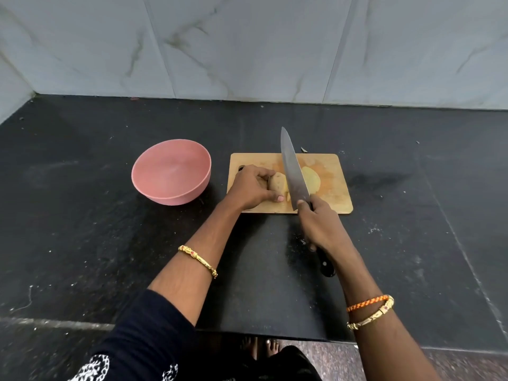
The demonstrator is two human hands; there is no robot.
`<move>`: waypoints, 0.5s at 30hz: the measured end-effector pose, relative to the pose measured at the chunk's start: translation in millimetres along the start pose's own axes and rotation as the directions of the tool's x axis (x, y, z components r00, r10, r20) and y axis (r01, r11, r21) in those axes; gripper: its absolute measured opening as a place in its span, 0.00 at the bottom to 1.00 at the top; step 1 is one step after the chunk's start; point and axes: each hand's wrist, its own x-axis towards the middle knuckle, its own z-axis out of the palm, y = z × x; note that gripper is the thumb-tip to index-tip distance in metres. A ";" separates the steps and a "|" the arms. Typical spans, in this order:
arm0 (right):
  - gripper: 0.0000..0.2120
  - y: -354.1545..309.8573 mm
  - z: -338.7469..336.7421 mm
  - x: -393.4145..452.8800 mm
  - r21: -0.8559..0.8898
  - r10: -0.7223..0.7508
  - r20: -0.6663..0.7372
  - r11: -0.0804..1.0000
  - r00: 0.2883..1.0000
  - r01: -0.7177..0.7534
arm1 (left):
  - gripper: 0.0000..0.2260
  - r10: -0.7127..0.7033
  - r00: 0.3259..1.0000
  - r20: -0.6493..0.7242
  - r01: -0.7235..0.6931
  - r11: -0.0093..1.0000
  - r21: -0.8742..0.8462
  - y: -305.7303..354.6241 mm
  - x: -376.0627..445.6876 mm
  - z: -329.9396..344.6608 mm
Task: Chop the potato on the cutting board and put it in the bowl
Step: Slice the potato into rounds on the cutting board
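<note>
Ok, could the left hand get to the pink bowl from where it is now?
Probably yes. The left hand holds a potato piece on the cutting board, and the bowl sits on the counter just to its left with nothing between them. It would have to release the potato first.

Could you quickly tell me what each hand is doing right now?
Left hand: grips the tan potato piece on the wooden cutting board.
Right hand: grips the black-handled chef's knife.
</note>
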 end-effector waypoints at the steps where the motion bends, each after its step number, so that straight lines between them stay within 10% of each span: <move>1: 0.10 -1.9 0.5 1.6 -0.026 -0.005 0.003 1.000 1.000 0.005 | 0.33 -0.002 1.000 -0.001 0.002 1.000 0.001 0.8 -0.9 0.0; 15: 0.11 -23.1 8.0 15.3 -0.307 -0.024 0.034 0.951 0.999 0.033 | 0.33 0.048 0.998 -0.043 -0.047 0.999 0.023 -2.0 -1.5 3.0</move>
